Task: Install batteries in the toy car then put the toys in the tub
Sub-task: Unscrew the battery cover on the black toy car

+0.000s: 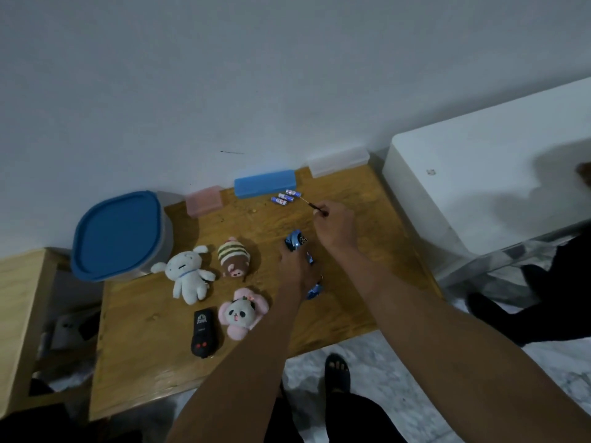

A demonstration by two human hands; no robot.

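Observation:
On the wooden table (153, 356), my left hand (292, 266) grips the blue toy car (295, 243), partly hiding it. My right hand (337, 228) pinches a thin dark screwdriver (315, 206), its tip pointing toward three small batteries (284, 197) lying near the back edge. A tub with a blue lid (118, 235) stands at the table's left corner. A white plush (188, 274), a striped brown plush (233, 257) and a pink panda plush (243, 311) lie between the tub and the car. A black remote (203, 334) lies near the front.
A blue box (263, 188), a pink box (204, 200) and a clear box (339, 161) line the wall. A white cabinet (479, 187) stands to the right, a wooden shelf (19, 314) to the left. My sandalled foot (337, 372) is below the table's front edge.

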